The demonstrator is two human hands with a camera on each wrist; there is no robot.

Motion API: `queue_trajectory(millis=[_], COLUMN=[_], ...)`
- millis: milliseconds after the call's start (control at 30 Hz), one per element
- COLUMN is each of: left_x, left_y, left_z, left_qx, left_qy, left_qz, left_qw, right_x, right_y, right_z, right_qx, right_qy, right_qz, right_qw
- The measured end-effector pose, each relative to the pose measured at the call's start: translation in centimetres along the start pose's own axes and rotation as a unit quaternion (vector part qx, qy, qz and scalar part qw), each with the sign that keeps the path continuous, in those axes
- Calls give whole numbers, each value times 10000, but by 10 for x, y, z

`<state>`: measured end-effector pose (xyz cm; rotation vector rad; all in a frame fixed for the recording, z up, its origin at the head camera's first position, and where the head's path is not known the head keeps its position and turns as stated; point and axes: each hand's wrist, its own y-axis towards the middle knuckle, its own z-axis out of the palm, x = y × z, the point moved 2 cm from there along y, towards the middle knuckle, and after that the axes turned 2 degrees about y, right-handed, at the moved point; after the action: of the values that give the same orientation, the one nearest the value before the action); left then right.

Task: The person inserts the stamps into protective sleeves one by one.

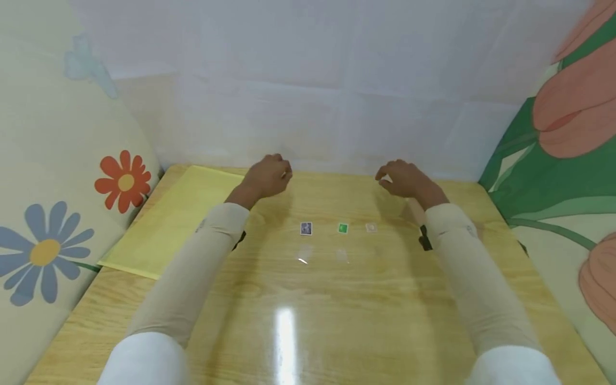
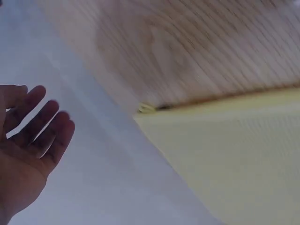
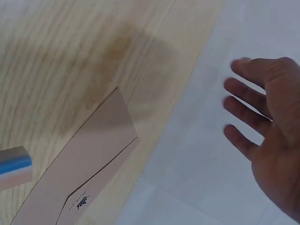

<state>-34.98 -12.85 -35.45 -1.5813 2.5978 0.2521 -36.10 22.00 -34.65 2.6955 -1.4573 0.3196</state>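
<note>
My left hand (image 1: 267,175) hovers over the back of the table, near the yellow padded envelope (image 1: 178,219). In the left wrist view its fingers (image 2: 58,136) are loosely bent, with nothing in them. The right hand (image 1: 405,179) is also raised and holds nothing, above a pale pink envelope (image 3: 89,150) with a small dark print, mostly hidden by the right arm in the head view. Between the forearms lie three small stamp-like squares in a row: a dark one (image 1: 306,229), a green one (image 1: 343,228) and a pale pink one (image 1: 371,227).
A blue-striped object (image 3: 14,168), cut off by the frame, shows in the right wrist view. Faint glossy patches (image 1: 342,255) lie in front of the squares; I cannot tell what they are. White sheeting (image 1: 308,107) closes the back, with flower-patterned panels (image 1: 45,251) at both sides.
</note>
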Motion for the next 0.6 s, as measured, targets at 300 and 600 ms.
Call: queue_trajectory(millis=[300,600], left_x=[-132,-219], left_y=[-18,-28], left_z=[43,92], left_qx=[1034,1355], left_qy=[-306,296], left_qz=[821,409], left_qw=[9908,9895], right_x=[11,28], right_y=[-29,-49], right_z=[44,74], right_qx=[986,598], right_qy=[976,1281], right_qz=[-311,-66], right_qw=[9898,9899])
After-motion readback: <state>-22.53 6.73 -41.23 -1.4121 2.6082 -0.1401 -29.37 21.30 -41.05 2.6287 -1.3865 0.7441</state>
